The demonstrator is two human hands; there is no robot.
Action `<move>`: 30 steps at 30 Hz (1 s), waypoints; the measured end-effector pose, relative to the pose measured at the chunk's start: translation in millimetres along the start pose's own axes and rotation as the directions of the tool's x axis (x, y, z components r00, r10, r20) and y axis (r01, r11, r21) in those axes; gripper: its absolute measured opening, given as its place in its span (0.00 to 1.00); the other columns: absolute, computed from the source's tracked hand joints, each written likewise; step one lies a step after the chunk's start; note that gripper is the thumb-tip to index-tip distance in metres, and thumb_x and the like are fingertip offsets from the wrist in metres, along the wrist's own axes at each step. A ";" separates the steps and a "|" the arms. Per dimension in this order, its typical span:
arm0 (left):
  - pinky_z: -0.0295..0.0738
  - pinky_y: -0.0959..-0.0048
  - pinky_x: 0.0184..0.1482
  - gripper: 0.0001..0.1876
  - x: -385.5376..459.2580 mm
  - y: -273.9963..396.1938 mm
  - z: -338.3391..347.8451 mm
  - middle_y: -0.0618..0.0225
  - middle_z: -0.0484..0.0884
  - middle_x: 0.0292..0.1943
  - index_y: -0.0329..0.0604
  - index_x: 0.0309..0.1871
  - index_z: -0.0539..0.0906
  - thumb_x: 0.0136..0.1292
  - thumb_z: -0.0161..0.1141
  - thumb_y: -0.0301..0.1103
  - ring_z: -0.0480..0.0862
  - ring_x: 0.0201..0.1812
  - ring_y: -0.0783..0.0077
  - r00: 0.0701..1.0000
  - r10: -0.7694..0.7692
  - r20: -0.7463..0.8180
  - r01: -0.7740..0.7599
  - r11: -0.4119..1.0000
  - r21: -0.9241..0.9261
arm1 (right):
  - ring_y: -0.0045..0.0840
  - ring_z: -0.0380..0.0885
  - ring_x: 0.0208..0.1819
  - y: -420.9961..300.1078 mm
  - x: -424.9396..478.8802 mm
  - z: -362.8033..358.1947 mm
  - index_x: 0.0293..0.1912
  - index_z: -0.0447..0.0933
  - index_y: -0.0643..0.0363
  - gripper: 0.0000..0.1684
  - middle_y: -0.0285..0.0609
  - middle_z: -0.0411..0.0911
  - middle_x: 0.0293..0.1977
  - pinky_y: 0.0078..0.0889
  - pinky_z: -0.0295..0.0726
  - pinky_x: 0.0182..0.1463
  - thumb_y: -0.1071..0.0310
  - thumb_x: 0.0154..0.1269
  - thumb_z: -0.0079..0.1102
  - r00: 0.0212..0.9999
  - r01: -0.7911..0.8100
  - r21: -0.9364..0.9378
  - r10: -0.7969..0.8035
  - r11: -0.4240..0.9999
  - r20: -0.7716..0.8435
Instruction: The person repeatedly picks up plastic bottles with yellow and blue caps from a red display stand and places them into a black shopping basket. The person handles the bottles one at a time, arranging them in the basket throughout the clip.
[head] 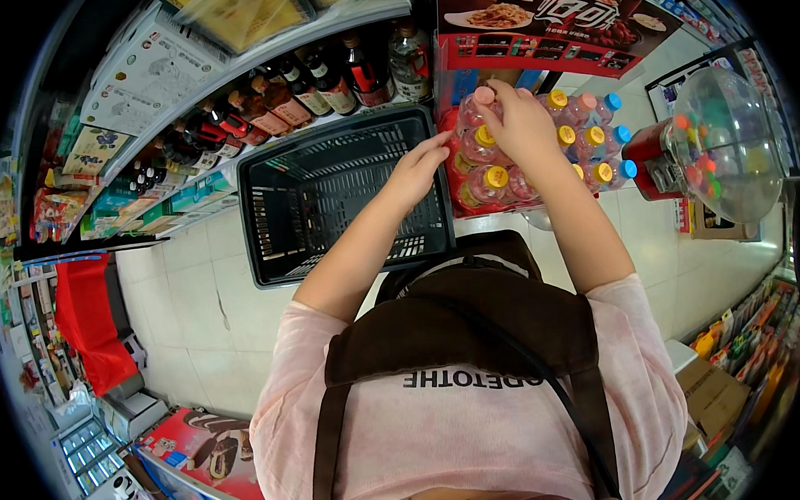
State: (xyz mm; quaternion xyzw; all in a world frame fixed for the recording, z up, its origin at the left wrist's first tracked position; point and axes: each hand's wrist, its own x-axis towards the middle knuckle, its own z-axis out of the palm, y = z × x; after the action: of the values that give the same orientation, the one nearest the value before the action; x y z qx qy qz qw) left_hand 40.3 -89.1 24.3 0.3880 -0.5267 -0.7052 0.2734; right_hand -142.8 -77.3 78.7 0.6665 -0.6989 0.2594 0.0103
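Note:
My right hand (520,123) is over the bottles on a red display stand (456,194). Its thumb and index finger close around the pink cap of a plastic bottle (483,96) in the back left corner. Yellow-capped bottles (487,181) and blue-capped bottles (614,135) stand in rows around it. My left hand (422,168) reaches over the right side of a dark green plastic shopping basket (345,199), fingertips by the stand's left edge. No object shows in that hand, and its fingers are slightly apart. Nothing is visible inside the basket.
Glass bottles of dark liquid (367,72) line the shelf behind the basket. A printed red sign (532,53) rises behind the stand. To the right is a gumball machine (727,146); a freezer chest (209,448) is at lower left, packaged goods (753,337) at lower right.

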 end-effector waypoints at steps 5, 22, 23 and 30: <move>0.59 0.78 0.57 0.20 -47.3 -6.3 -23.5 0.63 0.72 0.54 0.38 0.57 0.71 0.62 0.48 0.33 0.68 0.56 0.73 0.998 0.053 -0.020 -0.052 0.998 0.029 | 0.36 0.75 0.35 -6.3 -33.7 -47.0 0.42 0.73 0.57 0.14 0.44 0.75 0.35 0.32 0.74 0.36 0.68 0.53 0.57 0.990 0.092 0.205 -0.068 0.974 -0.122; 0.66 0.76 0.53 0.14 -104.7 -2.3 36.4 0.62 0.75 0.49 0.34 0.51 0.73 0.62 0.48 0.27 0.73 0.50 0.75 0.988 0.149 -0.032 -0.144 0.982 0.122 | 0.29 0.75 0.27 23.9 -103.3 -100.7 0.39 0.74 0.61 0.10 0.42 0.73 0.30 0.24 0.74 0.29 0.70 0.55 0.56 0.994 0.050 0.517 -0.095 0.854 0.060; 0.66 0.76 0.53 0.14 -104.8 -1.4 46.4 0.62 0.76 0.48 0.34 0.51 0.73 0.62 0.49 0.27 0.73 0.50 0.75 0.985 0.166 -0.039 -0.160 0.979 0.125 | 0.29 0.75 0.27 33.9 -105.6 -106.0 0.39 0.74 0.61 0.10 0.42 0.74 0.30 0.24 0.74 0.29 0.70 0.55 0.56 0.994 0.040 0.523 -0.085 0.851 0.062; 0.68 0.79 0.48 0.14 -105.3 -0.6 118.9 0.65 0.77 0.44 0.36 0.50 0.75 0.61 0.50 0.28 0.75 0.44 0.77 0.974 0.193 -0.118 -0.172 0.971 0.164 | 0.26 0.74 0.26 114.8 -136.8 -148.0 0.38 0.74 0.61 0.09 0.41 0.74 0.30 0.23 0.74 0.29 0.71 0.55 0.56 0.998 -0.031 0.501 0.003 0.865 0.057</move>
State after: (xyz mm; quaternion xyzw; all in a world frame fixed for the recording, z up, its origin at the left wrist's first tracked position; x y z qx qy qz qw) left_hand -1.1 57.9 68.2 0.4039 -0.5931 -0.6071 0.3413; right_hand -284.1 102.5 117.4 0.6467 -0.6134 0.4140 -0.1846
